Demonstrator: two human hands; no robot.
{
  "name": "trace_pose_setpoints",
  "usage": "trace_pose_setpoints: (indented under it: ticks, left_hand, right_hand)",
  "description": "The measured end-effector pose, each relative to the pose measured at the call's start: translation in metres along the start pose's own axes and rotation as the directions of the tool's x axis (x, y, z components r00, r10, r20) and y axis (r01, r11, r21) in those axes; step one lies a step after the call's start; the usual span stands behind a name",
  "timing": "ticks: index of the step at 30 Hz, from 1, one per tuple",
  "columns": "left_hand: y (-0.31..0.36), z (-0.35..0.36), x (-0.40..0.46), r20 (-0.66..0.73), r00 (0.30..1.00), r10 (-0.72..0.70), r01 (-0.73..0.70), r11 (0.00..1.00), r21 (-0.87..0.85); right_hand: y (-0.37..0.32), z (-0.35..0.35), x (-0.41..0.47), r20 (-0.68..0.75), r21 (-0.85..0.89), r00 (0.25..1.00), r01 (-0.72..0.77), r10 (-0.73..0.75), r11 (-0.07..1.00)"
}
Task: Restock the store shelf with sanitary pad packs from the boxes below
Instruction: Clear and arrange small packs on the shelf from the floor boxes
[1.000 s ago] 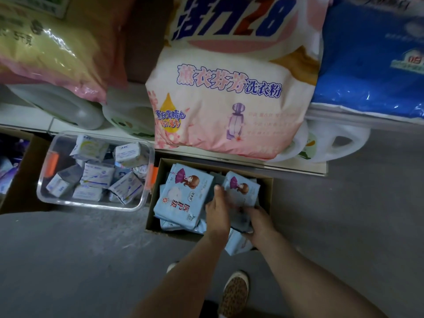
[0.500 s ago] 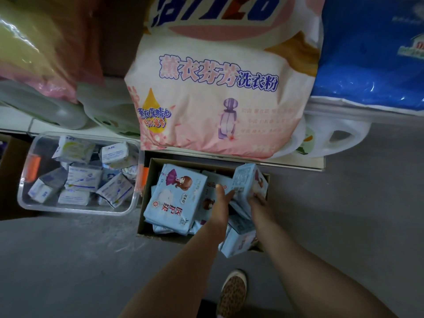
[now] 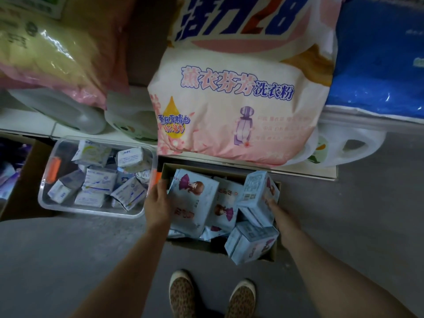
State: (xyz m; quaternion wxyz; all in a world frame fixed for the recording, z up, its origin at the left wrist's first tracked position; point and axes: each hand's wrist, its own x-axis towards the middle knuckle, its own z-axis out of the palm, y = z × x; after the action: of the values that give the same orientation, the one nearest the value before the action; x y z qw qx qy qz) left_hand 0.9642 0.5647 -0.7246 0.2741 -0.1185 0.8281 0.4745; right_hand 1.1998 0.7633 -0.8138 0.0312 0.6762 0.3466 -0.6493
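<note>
Concrete floor (image 3: 68, 260), box (image 3: 274, 255) under shelf. Upright pack (image 3: 254, 193) gripped by right hand (image 3: 278, 214); left hand (image 3: 158, 203) grasps flat pack (image 3: 195, 198). Likely light, soft, slick; best held across the sides.

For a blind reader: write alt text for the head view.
Both hands reach into a cardboard box of light blue pad packs on the floor: the left hand grips a large flat pack, the right hand a smaller upright pack. A clear bin sits left.

"活力28" and "薰衣芬芳洗衣粉" in blue on the pink detergent bag (image 3: 241, 99); pad pack print unreadable
</note>
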Motion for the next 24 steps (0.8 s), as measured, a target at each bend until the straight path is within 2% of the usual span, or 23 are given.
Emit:
trace_pose_setpoints:
  ticks: [2, 4, 7, 11, 14, 20, 24]
  left_hand:
    - [-0.018, -0.012, 0.017, -0.006, 1.0, -0.018, 0.019, 0.997, 0.078]
    - [-0.03, -0.018, 0.028, 0.049, 0.996, -0.076, 0.071, 0.994, 0.082]
    - [-0.04, -0.018, 0.034, 0.241, 0.961, -0.136, 0.175, 0.974, -0.145]
    - [-0.049, -0.016, 0.05, 0.404, 0.891, -0.207, 0.305, 0.932, -0.194]
    - [-0.057, -0.015, 0.06, 0.45, 0.863, -0.227, 0.343, 0.919, -0.194]
    - [-0.073, -0.018, 0.074, 0.365, 0.892, -0.266, 0.357, 0.911, -0.206]
    - [-0.077, -0.014, 0.083, 0.402, 0.877, -0.263, 0.348, 0.925, -0.154]
  right_hand:
    - [0.005, 0.001, 0.003, 0.016, 0.007, 1.0, -0.007, 0.007, 1.0]
    - [0.01, 0.004, 0.008, 0.043, 0.006, 0.999, -0.032, 0.032, 0.999]
    - [0.018, 0.002, 0.022, 0.061, 0.01, 0.997, -0.056, 0.056, 0.998]
    - [0.02, -0.002, 0.028, 0.123, -0.011, 0.99, -0.062, 0.063, 0.998]
    - [0.02, -0.007, 0.03, 0.147, 0.005, 0.987, -0.066, 0.065, 0.998]
    - [0.02, -0.006, 0.033, 0.171, 0.075, 0.984, -0.059, 0.045, 0.995]
    - [0.017, -0.006, 0.035, 0.185, 0.098, 0.982, -0.056, 0.037, 0.994]
